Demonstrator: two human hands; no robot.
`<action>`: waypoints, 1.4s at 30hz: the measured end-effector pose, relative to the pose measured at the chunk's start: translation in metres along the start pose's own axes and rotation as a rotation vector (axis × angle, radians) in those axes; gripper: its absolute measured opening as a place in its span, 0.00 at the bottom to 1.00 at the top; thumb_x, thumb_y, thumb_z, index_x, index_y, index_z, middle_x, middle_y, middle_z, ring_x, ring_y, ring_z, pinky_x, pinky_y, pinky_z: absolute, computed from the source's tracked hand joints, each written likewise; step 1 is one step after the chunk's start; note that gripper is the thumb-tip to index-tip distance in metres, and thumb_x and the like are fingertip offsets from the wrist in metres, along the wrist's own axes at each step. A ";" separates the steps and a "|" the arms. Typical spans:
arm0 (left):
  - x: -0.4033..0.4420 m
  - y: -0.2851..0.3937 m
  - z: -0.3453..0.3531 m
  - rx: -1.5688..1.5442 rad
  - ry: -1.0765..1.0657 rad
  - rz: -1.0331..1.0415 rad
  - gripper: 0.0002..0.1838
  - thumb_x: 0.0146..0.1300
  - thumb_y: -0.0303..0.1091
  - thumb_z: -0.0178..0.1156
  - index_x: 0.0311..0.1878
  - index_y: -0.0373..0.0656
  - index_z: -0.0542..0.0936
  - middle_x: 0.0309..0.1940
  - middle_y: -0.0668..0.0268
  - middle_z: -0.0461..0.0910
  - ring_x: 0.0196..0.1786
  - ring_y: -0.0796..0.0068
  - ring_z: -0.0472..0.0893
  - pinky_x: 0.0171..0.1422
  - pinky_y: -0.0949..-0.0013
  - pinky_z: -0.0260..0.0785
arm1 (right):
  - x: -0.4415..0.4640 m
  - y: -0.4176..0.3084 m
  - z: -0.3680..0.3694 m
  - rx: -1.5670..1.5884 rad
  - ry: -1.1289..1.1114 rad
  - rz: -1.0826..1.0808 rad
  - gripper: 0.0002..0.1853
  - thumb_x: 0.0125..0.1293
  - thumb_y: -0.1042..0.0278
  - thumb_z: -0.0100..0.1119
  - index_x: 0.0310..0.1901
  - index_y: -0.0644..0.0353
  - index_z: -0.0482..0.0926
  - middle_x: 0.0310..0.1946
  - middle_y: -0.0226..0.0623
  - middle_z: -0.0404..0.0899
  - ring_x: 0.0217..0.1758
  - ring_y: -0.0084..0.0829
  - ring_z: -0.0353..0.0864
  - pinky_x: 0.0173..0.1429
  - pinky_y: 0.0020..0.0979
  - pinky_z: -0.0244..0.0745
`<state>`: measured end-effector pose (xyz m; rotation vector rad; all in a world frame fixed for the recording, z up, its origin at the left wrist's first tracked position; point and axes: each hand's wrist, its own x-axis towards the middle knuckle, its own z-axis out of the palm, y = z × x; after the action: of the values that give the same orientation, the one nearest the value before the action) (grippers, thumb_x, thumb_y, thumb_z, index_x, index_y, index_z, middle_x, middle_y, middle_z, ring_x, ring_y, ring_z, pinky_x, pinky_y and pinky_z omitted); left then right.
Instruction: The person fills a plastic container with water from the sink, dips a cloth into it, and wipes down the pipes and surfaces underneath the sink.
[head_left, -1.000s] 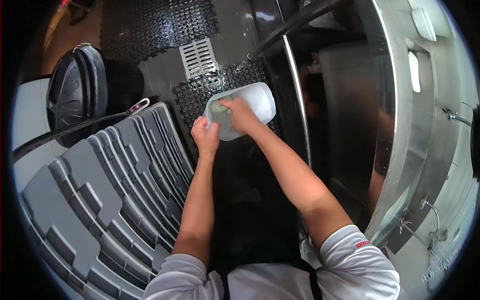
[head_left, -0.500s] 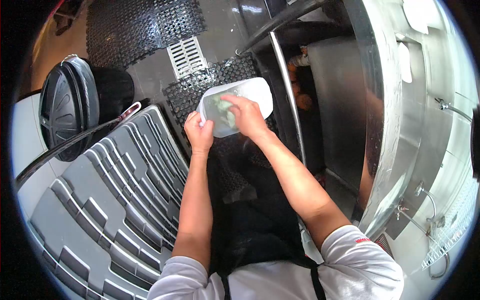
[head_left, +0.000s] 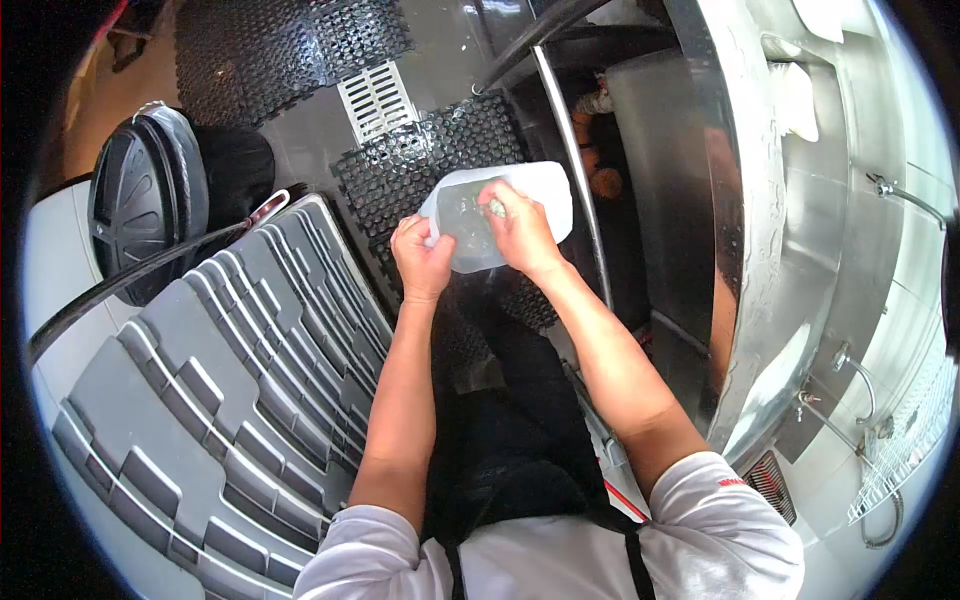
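A translucent white plastic container [head_left: 556, 192] with an open top is held out in front of me above the floor. My left hand [head_left: 421, 262] grips its near left rim, thumb on one side and fingers on the other. Inside the opening, my right hand [head_left: 524, 232] is closed around a small pale green clump [head_left: 497, 207], which shows at the fingertips. What the clump is, I cannot make out. Droplets or small specks mark the container's inner wall.
To the left stand stacked grey plastic panels [head_left: 190, 350] and a black lidded bin [head_left: 145, 205], with a dark long handle across. A metal sink counter [head_left: 755, 240] runs along the right. Black rubber mats [head_left: 465, 140] and a white drain grate [head_left: 377, 102] lie on the floor ahead.
The pale green material that was spread in the container is now bunched in my right hand. Both hands and the container have shifted slightly right in view.
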<state>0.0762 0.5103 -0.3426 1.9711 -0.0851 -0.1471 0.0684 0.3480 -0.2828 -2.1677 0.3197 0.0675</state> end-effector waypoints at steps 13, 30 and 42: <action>-0.021 0.026 -0.017 -0.045 0.004 -0.004 0.06 0.37 0.29 0.58 0.20 0.37 0.76 0.18 0.59 0.70 0.25 0.59 0.71 0.34 0.62 0.63 | -0.024 0.013 0.013 -0.185 -0.201 0.102 0.08 0.59 0.75 0.55 0.40 0.60 0.78 0.35 0.55 0.80 0.41 0.51 0.80 0.47 0.44 0.73; -0.020 0.014 -0.017 -0.023 -0.024 -0.043 0.07 0.40 0.30 0.57 0.23 0.35 0.77 0.19 0.57 0.72 0.27 0.59 0.72 0.35 0.64 0.65 | -0.043 -0.032 -0.039 0.503 0.246 0.208 0.10 0.64 0.70 0.57 0.44 0.62 0.70 0.41 0.33 0.73 0.45 0.21 0.69 0.51 0.24 0.65; -0.032 -0.062 -0.006 -0.220 0.013 -0.200 0.08 0.46 0.28 0.56 0.27 0.32 0.77 0.21 0.65 0.68 0.27 0.73 0.69 0.34 0.70 0.63 | -0.044 0.154 -0.058 -0.513 0.422 0.248 0.14 0.62 0.64 0.57 0.41 0.67 0.69 0.54 0.58 0.68 0.58 0.56 0.66 0.58 0.47 0.63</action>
<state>0.0450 0.5441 -0.3950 1.7580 0.1327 -0.2633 -0.0166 0.2255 -0.3642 -2.6302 0.8944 -0.1928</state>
